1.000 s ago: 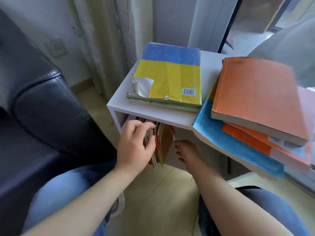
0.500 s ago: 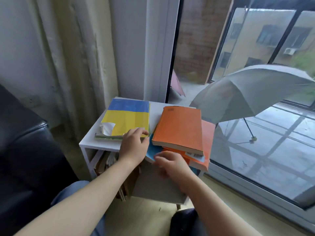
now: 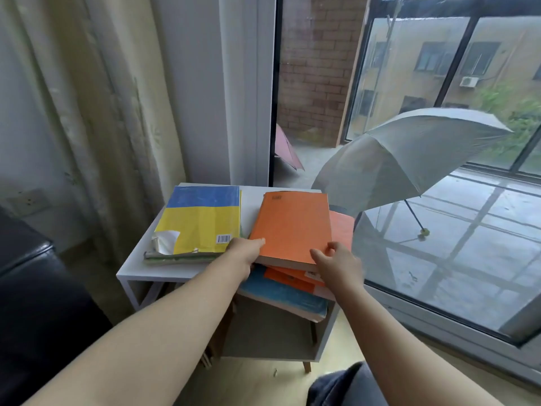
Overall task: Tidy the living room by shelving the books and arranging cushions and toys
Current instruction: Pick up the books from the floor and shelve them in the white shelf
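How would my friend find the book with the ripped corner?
Find the small white side table beside the big glass window. On its left half, left of the pile topped by a thick orange book, lies a flat blue-and-yellow paperback book. Only it has a blue band above yellow, a barcode and a torn, curled near corner.

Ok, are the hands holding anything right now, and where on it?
Both grip the top orange book: left hand at its near left corner, right hand at its near right corner.
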`<act>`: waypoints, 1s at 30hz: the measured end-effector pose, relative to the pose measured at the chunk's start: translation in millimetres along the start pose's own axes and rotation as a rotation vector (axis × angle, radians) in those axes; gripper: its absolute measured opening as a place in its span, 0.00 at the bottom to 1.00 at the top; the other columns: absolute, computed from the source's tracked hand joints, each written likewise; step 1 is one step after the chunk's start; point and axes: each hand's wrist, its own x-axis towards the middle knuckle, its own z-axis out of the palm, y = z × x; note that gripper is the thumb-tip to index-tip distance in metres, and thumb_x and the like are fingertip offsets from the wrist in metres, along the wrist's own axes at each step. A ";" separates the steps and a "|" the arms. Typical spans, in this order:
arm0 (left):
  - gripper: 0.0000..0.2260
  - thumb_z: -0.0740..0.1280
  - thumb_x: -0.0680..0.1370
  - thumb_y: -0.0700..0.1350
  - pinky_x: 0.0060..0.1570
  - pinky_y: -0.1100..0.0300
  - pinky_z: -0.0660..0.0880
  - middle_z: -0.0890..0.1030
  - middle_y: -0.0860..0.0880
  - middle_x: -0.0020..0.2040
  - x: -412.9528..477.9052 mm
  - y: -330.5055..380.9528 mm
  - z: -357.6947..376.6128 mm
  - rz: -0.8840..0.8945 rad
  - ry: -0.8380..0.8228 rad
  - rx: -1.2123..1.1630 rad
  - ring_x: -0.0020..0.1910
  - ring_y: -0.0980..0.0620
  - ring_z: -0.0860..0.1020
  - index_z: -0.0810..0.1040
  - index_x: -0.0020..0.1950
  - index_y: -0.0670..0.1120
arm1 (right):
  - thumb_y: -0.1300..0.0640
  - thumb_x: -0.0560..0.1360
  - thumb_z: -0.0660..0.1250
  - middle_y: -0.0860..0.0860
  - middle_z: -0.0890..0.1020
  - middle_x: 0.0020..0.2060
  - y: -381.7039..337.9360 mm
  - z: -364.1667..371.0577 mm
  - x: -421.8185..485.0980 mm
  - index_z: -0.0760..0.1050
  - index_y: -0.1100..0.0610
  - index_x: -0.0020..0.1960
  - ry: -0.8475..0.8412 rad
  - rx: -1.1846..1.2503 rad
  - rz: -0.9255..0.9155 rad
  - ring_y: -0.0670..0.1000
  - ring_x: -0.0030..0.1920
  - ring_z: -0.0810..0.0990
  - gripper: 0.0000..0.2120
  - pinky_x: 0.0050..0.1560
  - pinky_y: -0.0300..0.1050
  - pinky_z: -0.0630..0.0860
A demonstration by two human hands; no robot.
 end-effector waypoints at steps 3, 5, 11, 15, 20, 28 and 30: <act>0.17 0.66 0.78 0.45 0.51 0.57 0.69 0.73 0.44 0.53 4.0 10.2 -5.0 -0.043 -0.049 -0.063 0.53 0.46 0.72 0.71 0.63 0.37 | 0.42 0.75 0.60 0.53 0.78 0.57 0.1 -1.4 1.0 0.69 0.52 0.66 -0.040 0.163 0.016 0.56 0.55 0.77 0.23 0.57 0.57 0.75; 0.16 0.66 0.78 0.43 0.48 0.54 0.73 0.75 0.44 0.49 8.8 14.3 -9.2 -0.050 -0.092 -0.148 0.47 0.47 0.74 0.72 0.62 0.37 | 0.43 0.76 0.59 0.52 0.78 0.57 -0.7 -1.2 2.2 0.71 0.51 0.65 -0.062 0.167 0.030 0.55 0.57 0.76 0.20 0.58 0.57 0.74; 0.08 0.68 0.76 0.41 0.49 0.48 0.77 0.79 0.42 0.52 8.8 23.8 -33.1 0.126 0.039 -0.275 0.48 0.44 0.76 0.74 0.54 0.42 | 0.52 0.74 0.64 0.55 0.74 0.63 -2.5 -2.8 13.4 0.64 0.53 0.71 -0.001 0.100 0.224 0.59 0.64 0.71 0.26 0.64 0.53 0.68; 0.04 0.67 0.76 0.44 0.51 0.50 0.75 0.78 0.46 0.47 -4.4 36.9 -48.8 0.393 0.186 -0.215 0.45 0.47 0.75 0.74 0.47 0.45 | 0.55 0.70 0.69 0.56 0.77 0.55 5.1 -5.1 28.4 0.63 0.54 0.67 -0.043 0.240 0.312 0.58 0.54 0.78 0.28 0.55 0.57 0.77; 0.10 0.66 0.77 0.44 0.38 0.57 0.71 0.76 0.49 0.40 -12.6 49.2 -43.6 0.929 0.468 0.243 0.39 0.48 0.74 0.74 0.54 0.40 | 0.61 0.72 0.68 0.54 0.77 0.46 10.8 -8.3 30.5 0.65 0.55 0.56 -0.136 0.371 0.361 0.56 0.48 0.80 0.16 0.51 0.53 0.79; 0.12 0.70 0.72 0.39 0.31 0.60 0.73 0.79 0.49 0.43 5.7 -24.2 -27.5 1.175 0.156 1.180 0.40 0.50 0.81 0.71 0.51 0.45 | 0.59 0.71 0.68 0.55 0.78 0.43 18.0 -2.2 39.5 0.65 0.53 0.55 -0.002 0.539 0.397 0.58 0.45 0.82 0.16 0.48 0.57 0.80; 0.08 0.60 0.79 0.42 0.44 0.57 0.75 0.77 0.50 0.52 4.6 -31.5 -23.0 1.087 0.147 1.185 0.52 0.49 0.79 0.70 0.58 0.45 | 0.59 0.71 0.69 0.56 0.78 0.43 17.9 -4.8 37.4 0.66 0.58 0.54 0.008 0.601 0.414 0.59 0.44 0.82 0.16 0.48 0.57 0.80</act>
